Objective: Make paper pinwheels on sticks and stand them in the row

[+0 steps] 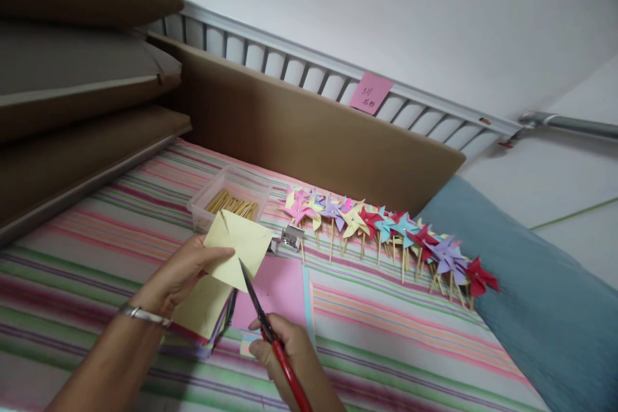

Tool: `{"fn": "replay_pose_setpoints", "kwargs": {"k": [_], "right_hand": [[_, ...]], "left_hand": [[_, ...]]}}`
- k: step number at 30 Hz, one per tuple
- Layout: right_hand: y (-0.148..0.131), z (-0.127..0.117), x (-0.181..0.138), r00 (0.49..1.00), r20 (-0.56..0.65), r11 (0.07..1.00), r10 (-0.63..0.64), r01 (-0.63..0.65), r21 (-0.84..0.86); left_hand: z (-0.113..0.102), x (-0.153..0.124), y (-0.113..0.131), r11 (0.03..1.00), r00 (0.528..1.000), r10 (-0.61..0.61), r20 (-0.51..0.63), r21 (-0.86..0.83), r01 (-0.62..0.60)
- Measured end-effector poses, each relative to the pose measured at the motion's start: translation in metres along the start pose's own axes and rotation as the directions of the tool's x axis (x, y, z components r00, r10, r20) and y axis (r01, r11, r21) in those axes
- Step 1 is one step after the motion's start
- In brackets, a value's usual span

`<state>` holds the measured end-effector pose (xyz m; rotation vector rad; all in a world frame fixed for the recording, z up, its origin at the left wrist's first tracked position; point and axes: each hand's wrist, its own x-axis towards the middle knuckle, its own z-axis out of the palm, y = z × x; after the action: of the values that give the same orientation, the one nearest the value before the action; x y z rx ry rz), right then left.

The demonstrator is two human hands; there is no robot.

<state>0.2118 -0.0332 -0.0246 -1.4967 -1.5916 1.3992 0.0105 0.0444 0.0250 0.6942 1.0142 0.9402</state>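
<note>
My left hand (179, 273) pinches a small yellow paper square (239, 248) and holds it up over the striped bedsheet (396, 335). My right hand (290, 351) grips red-handled scissors (263, 318), whose blade tips meet the lower edge of the yellow square. A silver bangle (143, 315) sits on my left wrist. Under the hands lies a stack of coloured paper sheets, pink (280, 290) and yellow (203, 309). A row of several finished paper pinwheels (386, 228) on sticks lies to the right.
A clear plastic tub (232, 199) of wooden sticks stands behind the paper. A small metal stapler (292, 236) lies beside it. Brown cushions (82, 77) are stacked at left, a cardboard sheet (313, 135) leans on the rail, and a blue pillow (541, 309) lies at right.
</note>
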Motion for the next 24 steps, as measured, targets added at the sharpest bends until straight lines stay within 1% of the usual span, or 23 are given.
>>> {"fn": "replay_pose_setpoints", "kwargs": {"k": [5, 10, 13, 15, 17, 20, 22, 24], "right_hand": [[0.003, 0.001, 0.000, 1.000, 0.001, 1.000, -0.007, 0.007, 0.025], [-0.001, 0.002, 0.000, 1.000, -0.003, 1.000, 0.015, -0.015, 0.002], [-0.003, 0.003, 0.000, 1.000, 0.007, 0.999, 0.007, -0.007, -0.040], [-0.003, 0.001, -0.001, 0.999, 0.020, 0.993, -0.027, 0.029, -0.116], [-0.005, -0.004, -0.003, 0.997, 0.046, 0.973, -0.066, 0.074, -0.218], [-0.007, -0.020, -0.009, 0.993, 0.092, 0.937, -0.075, 0.101, -0.335], [-0.006, -0.034, -0.012, 0.991, 0.103, 0.925, -0.080, 0.113, -0.363], [-0.002, -0.047, -0.011, 0.990, 0.074, 0.929, -0.121, 0.139, -0.343]], "left_hand": [[0.001, -0.001, 0.001, 1.000, 1.000, 0.001, -0.012, -0.011, -0.001], [0.002, -0.001, 0.002, 1.000, 1.000, -0.001, -0.016, -0.007, 0.001], [0.002, 0.000, 0.001, 1.000, 0.999, 0.013, -0.040, -0.001, -0.014], [0.001, 0.001, 0.000, 1.000, 0.998, 0.026, -0.058, 0.006, -0.025], [-0.003, 0.003, 0.000, 0.999, 0.996, 0.034, -0.078, 0.007, -0.034], [-0.011, 0.005, 0.000, 0.999, 0.993, 0.047, -0.110, -0.005, -0.048], [-0.015, 0.005, 0.001, 0.998, 0.991, 0.055, -0.121, -0.005, -0.056], [-0.015, 0.003, 0.002, 0.999, 0.992, 0.051, -0.116, 0.017, -0.049]]}}
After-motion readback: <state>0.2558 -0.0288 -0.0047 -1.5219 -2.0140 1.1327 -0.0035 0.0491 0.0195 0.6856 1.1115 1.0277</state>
